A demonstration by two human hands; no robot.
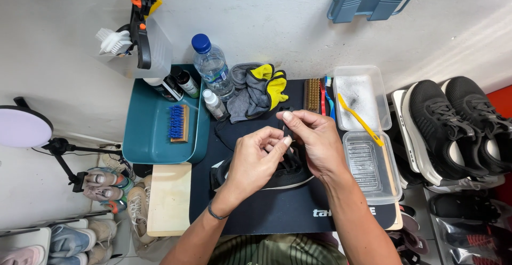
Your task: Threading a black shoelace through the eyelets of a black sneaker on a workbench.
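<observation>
A black sneaker with a white sole (290,175) lies on a dark mat (266,211) in front of me. Both hands hover just above it. My left hand (255,162) pinches a black shoelace (286,128) with fingertips. My right hand (316,139) grips the same lace higher up, thumb and forefinger closed on it. The lace runs down between the hands toward the shoe, whose top they partly hide.
A teal tray (154,142) with a blue-bristled brush (178,122) is at left. Water bottle (212,65), small bottles, grey-yellow gloves (261,89) and brushes line the back. Clear tubs (368,131) with a yellow toothbrush sit at right, beside black sneakers (453,126). Other shoes crowd lower left.
</observation>
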